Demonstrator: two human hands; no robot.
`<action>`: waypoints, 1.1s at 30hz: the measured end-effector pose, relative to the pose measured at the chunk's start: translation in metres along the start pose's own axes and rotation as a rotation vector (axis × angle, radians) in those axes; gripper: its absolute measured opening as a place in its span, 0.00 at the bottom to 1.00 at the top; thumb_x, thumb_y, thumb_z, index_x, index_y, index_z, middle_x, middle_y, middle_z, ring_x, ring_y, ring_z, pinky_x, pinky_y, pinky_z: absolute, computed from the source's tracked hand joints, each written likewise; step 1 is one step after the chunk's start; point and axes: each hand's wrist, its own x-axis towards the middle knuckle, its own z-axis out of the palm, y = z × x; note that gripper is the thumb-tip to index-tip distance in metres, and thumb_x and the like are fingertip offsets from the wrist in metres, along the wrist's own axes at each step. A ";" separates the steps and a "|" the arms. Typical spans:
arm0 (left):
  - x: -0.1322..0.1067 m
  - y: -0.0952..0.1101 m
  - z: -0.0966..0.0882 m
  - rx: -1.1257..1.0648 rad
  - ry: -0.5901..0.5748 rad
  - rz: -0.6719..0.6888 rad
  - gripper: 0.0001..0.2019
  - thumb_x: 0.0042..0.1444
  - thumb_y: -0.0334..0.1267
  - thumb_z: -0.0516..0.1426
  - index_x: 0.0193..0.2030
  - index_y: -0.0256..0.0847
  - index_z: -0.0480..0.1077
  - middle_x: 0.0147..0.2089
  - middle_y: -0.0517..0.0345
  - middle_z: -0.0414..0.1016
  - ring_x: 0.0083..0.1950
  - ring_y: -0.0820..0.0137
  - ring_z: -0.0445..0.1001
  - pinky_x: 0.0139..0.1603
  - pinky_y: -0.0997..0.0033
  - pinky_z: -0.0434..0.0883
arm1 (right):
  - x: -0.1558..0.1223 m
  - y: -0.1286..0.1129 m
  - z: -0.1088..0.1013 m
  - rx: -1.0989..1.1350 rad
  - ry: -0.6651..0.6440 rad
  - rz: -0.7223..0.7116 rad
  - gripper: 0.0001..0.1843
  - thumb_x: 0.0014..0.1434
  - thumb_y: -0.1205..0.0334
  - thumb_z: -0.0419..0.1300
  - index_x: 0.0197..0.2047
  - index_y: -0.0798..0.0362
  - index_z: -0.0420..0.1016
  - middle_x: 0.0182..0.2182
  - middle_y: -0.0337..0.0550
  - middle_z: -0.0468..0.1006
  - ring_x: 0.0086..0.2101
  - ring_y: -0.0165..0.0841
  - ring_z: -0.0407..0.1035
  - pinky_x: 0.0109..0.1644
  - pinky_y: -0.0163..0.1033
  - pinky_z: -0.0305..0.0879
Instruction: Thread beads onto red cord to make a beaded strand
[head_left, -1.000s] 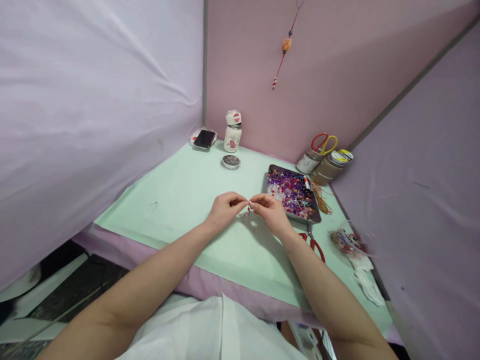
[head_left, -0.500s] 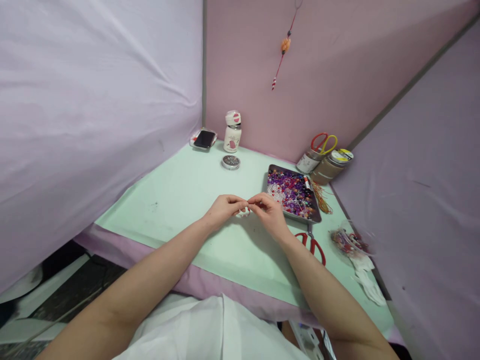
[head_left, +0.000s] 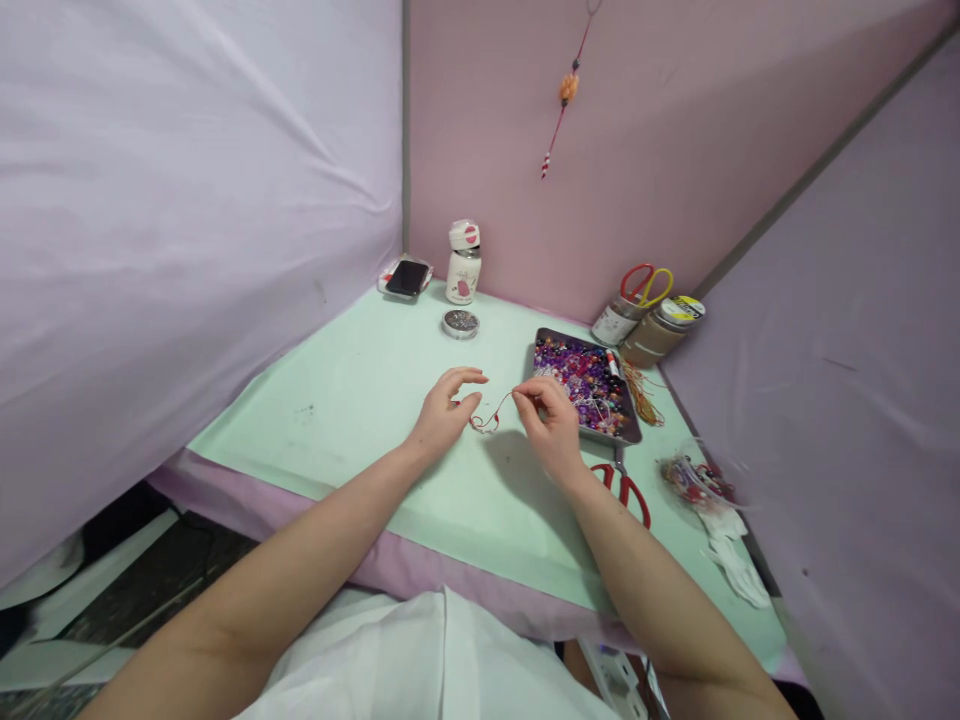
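Note:
Over the middle of the green table (head_left: 352,390) my right hand (head_left: 551,425) pinches one end of a thin red cord (head_left: 491,417) that hangs in a small loop. My left hand (head_left: 444,410) is just left of the loop with its fingers spread and curled apart, the lower fingers touching or nearly touching the cord. A metal tray (head_left: 628,432) full of purple and pink beads lies right behind my right hand.
Red-handled scissors (head_left: 626,492) lie by my right wrist. At the back stand a white bottle (head_left: 463,263), a phone (head_left: 407,277), a small round tin (head_left: 460,323), a jar with scissors (head_left: 626,310) and a brown jar (head_left: 664,332). Bagged bits (head_left: 701,490) lie right. Cloth walls surround the table.
My hands were pinched together on the cord. Now they have drawn apart: the left hand's fingers have opened, and the right hand lifts its end so the cord hangs as a loop.

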 end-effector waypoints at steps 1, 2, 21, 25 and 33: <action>-0.001 0.001 0.000 -0.017 -0.007 -0.005 0.12 0.53 0.33 0.52 0.43 0.43 0.72 0.55 0.54 0.70 0.55 0.66 0.66 0.48 0.68 0.66 | 0.000 0.000 0.000 -0.003 0.004 0.000 0.06 0.59 0.59 0.55 0.33 0.48 0.71 0.32 0.43 0.70 0.34 0.35 0.64 0.37 0.42 0.60; -0.002 0.002 0.000 -0.040 -0.032 -0.017 0.13 0.54 0.33 0.51 0.45 0.43 0.71 0.54 0.53 0.70 0.55 0.66 0.67 0.47 0.68 0.67 | 0.000 -0.001 -0.001 -0.005 0.002 0.002 0.06 0.59 0.59 0.55 0.33 0.48 0.71 0.32 0.43 0.70 0.34 0.35 0.64 0.37 0.42 0.60; -0.002 0.003 0.004 -0.048 -0.182 -0.060 0.08 0.53 0.42 0.55 0.34 0.39 0.69 0.32 0.59 0.71 0.32 0.73 0.68 0.35 0.72 0.65 | 0.004 0.000 0.001 -0.051 -0.170 0.006 0.09 0.59 0.60 0.54 0.29 0.49 0.71 0.29 0.41 0.70 0.33 0.33 0.64 0.38 0.39 0.59; -0.002 0.004 0.003 -0.010 -0.164 -0.057 0.07 0.52 0.40 0.56 0.31 0.39 0.71 0.30 0.59 0.71 0.31 0.72 0.67 0.34 0.72 0.64 | 0.007 -0.003 -0.006 -0.039 -0.219 0.047 0.06 0.58 0.60 0.56 0.32 0.49 0.72 0.30 0.40 0.72 0.32 0.32 0.65 0.38 0.38 0.60; -0.002 -0.001 0.005 0.040 -0.116 -0.009 0.06 0.51 0.38 0.56 0.30 0.41 0.73 0.28 0.59 0.71 0.29 0.73 0.65 0.32 0.72 0.61 | 0.048 0.018 -0.083 -0.513 -0.191 0.107 0.06 0.53 0.65 0.57 0.30 0.49 0.76 0.29 0.42 0.76 0.31 0.35 0.66 0.39 0.40 0.60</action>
